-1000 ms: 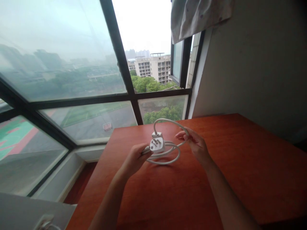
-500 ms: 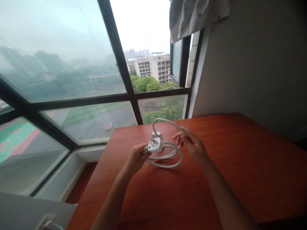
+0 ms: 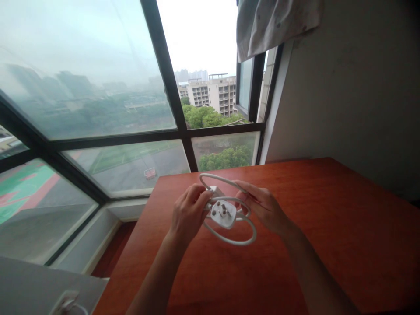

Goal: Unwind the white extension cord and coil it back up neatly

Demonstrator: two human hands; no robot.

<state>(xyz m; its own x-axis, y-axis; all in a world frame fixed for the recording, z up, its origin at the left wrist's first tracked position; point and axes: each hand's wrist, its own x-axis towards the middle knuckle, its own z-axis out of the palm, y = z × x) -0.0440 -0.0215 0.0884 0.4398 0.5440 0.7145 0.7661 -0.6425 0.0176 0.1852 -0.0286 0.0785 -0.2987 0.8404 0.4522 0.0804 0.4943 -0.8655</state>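
A white power cable [image 3: 241, 242] hangs in loose loops between my two hands, above the reddish-brown table [image 3: 203, 275]. Its plug [image 3: 223, 214], with several metal prongs, faces me. Just behind sits a second white block [image 3: 216, 190], partly hidden by the fingers and cable. My left hand [image 3: 190, 212] is closed on the coiled cable at the plug's left side, thumb on top. On the other side, my right hand [image 3: 262, 205] is closed on the upper loop of the cable; some of its fingers are hidden behind the loops.
Dark-framed windows [image 3: 114, 139] run along the table's far and left sides, with buildings and trees outside. A patterned curtain [image 3: 278, 24] hangs at the upper right by a grey wall [image 3: 344, 96]. At the lower left, a wall socket [image 3: 67, 302] has a white cord in it.
The plug has turned and dropped slightly to the right. My left hand has come up over the coil, and the upper loop now lies lower and crosses further left. The view has shifted slightly.
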